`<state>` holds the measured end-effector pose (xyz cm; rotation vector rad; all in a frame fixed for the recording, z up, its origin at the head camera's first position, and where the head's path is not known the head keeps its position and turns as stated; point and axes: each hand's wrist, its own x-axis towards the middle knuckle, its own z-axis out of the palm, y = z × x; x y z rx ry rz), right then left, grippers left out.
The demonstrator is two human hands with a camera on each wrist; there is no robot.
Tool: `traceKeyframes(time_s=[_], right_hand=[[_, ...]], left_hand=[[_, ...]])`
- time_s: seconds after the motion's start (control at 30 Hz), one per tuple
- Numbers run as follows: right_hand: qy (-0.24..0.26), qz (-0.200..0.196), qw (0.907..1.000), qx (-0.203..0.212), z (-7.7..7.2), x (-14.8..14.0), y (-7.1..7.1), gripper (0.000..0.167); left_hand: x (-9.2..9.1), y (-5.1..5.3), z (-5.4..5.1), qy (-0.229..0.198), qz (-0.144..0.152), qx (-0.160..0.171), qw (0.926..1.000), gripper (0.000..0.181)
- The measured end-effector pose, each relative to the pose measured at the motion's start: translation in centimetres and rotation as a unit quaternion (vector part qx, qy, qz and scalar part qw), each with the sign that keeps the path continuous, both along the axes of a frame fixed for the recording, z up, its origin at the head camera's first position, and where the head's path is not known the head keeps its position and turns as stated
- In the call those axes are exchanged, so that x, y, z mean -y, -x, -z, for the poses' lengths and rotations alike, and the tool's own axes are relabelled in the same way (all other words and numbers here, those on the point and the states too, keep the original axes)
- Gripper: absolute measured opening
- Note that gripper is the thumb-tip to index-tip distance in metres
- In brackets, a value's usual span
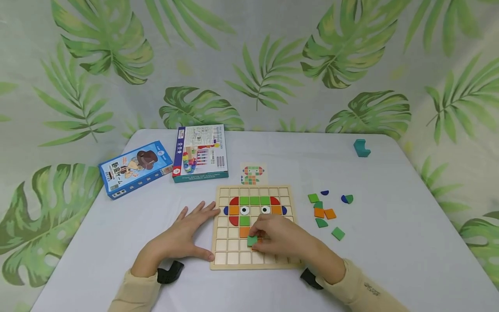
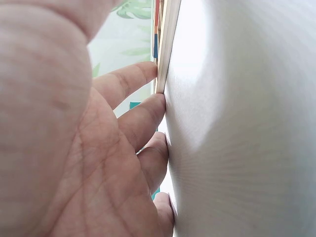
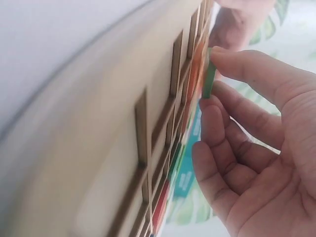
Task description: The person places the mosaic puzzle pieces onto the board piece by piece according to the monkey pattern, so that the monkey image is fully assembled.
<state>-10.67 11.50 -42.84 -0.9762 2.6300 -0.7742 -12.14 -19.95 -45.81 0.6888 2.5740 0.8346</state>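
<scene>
A wooden grid board [image 1: 232,258] lies on the white table, with red, green, orange and blue tiles and two eye pieces set in its upper and middle squares. Over its lower middle, my right hand [image 1: 282,236] pinches a green square tile [image 1: 252,241] between thumb and fingers. The right wrist view shows that green tile [image 3: 209,79] on edge, just off the board's surface. My left hand [image 1: 183,236] is spread on the table at the board's left side, thumb and index fingertip touching its edge. Part of the board's middle is hidden under my right hand.
Loose green, orange and blue tiles [image 1: 330,213] are scattered right of the board. A picture card [image 1: 253,174] lies just behind it. Two boxes, one blue [image 1: 136,169] and one multicoloured [image 1: 201,151], are at the back left. A teal block [image 1: 362,148] stands far right.
</scene>
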Motion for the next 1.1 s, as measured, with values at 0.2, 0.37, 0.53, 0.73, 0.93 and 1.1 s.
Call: traceKeyframes(time_s=[0.2,0.37,0.53,0.73,0.93,1.1], right_hand=[[-0.011,-0.005,0.9999,-0.003,-0.1,0.8,-0.2,0.017],[-0.021,-0.008,0.9997,-0.008,0.0,1.1,-0.3,0.019],[-0.023,-0.012,0.9996,-0.011,0.3,1.3,-0.3,0.018],[-0.033,-0.010,0.9994,-0.006,0.4,1.4,-0.2,0.019],[-0.034,-0.014,0.9993,0.000,0.5,1.5,-0.2,0.015],[-0.036,-0.020,0.9992,-0.003,0.5,1.5,-0.2,0.013]], left_hand=[[0.0,0.0,-0.2,-0.003,0.001,0.000,1.0000,0.117],[0.0,0.0,-0.2,-0.004,0.002,-0.001,1.0000,0.116],[0.0,0.0,-0.2,-0.003,0.003,-0.002,1.0000,0.116],[0.0,0.0,-0.2,-0.004,0.005,-0.003,1.0000,0.116],[0.0,0.0,-0.1,-0.006,0.003,-0.003,1.0000,0.116],[0.0,-0.1,-0.1,-0.007,-0.001,0.000,1.0000,0.117]])
